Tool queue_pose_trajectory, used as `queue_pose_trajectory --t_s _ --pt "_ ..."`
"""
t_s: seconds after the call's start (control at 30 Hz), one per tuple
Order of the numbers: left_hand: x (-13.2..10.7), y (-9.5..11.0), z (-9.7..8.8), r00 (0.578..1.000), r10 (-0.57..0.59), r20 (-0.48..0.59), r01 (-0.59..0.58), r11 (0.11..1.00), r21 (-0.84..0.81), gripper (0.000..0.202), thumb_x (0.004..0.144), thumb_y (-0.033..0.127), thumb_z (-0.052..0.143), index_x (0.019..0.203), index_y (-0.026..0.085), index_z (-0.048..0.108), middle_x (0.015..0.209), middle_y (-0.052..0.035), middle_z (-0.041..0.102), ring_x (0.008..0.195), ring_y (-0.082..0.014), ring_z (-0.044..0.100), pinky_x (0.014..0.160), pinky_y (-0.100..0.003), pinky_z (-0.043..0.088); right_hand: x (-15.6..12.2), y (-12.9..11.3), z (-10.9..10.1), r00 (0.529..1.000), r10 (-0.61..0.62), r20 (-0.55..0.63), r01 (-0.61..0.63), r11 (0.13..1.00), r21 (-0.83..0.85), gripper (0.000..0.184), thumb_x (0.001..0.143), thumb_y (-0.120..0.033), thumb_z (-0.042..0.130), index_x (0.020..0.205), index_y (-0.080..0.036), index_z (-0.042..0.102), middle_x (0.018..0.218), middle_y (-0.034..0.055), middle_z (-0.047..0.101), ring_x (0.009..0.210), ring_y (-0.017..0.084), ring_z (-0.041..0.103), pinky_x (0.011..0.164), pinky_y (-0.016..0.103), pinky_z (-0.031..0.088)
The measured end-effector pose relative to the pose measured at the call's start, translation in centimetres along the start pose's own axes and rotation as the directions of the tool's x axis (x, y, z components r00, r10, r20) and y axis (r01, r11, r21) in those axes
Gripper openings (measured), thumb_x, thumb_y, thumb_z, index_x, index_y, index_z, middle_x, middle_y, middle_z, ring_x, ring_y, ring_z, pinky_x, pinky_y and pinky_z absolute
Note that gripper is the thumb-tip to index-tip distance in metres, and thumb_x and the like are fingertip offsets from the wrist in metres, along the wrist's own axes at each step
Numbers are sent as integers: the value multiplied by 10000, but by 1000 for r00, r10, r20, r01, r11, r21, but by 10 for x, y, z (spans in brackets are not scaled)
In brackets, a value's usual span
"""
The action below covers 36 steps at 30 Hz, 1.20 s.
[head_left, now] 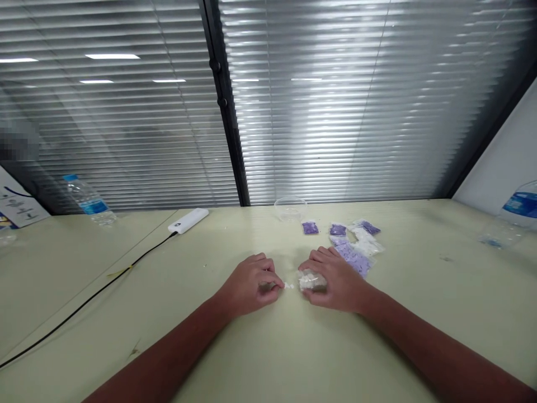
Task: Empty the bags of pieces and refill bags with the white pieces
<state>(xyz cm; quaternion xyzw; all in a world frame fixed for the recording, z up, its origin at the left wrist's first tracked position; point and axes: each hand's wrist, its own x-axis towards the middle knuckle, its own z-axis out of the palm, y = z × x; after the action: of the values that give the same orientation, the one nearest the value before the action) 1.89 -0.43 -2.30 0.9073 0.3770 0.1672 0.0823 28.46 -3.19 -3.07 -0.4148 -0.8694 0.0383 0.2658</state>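
Across a pale table (293, 358) before slatted blinds (138, 145), as seen in the head view, gripping with the right hand (338, 282) a transparent bag (320, 281) of white pieces (309, 280) at the middle, just right of a few loose white bits (289, 286). Touching or almost touching those bits with the left hand (249, 285), bent towards a pinch; cannot tell whether closed on any. Seemingly only partway along, with most visible white pieces in the bag, a few left out, and purple packets (310, 228) and a white packet (367, 242) farther off, mostly to the right.
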Motion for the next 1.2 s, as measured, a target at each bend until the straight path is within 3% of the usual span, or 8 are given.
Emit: queue_pose_trajectory --t_s 0.23,0.7,0.9,1.07,1.2 --pt "-1 -4 6 999 47 0 -47 998 -36 217 916 332 580 957 449 758 806 50 650 819 -43 505 719 -184 328 2 -14 7 1000 6 -25 -6 1000 -20 323 749 -367 728 1029 -213 676 904 33 593 870 201 496 822 376 326" --pt "0 -5 9 996 82 -19 -83 994 -68 249 910 260 607 989 437 763 763 30 618 798 -47 499 697 -192 324 6 -17 16 999 -1 -39 2 1000 24 331 755 -365 735 1049 -222 683 915 33 580 890 206 506 823 382 337" --pt "-2 -6 10 999 33 1 -33 991 -133 218 928 361 580 1017 469 747 770 35 620 815 -41 509 720 -178 336 4 -7 21 998 68 -4 -66 976 206 410 821 -428 758 1210 -317 685 997 35 589 964 210 538 889 388 388" --pt "-1 -1 2 993 -108 -57 95 977 -189 208 932 392 556 996 401 754 765 30 588 818 -45 511 737 -168 373 2 -2 19 993 121 -6 -113 947 302 434 845 -448 754 1256 -341 666 1028 37 592 1016 221 529 929 398 409" --pt "1 6 -2 983 -175 -60 166 977 -132 208 879 491 628 1004 357 729 830 36 625 840 -59 528 797 -202 387 0 2 16 992 129 -11 -121 951 283 414 853 -449 745 1240 -323 668 1042 38 607 1011 228 540 925 412 409"
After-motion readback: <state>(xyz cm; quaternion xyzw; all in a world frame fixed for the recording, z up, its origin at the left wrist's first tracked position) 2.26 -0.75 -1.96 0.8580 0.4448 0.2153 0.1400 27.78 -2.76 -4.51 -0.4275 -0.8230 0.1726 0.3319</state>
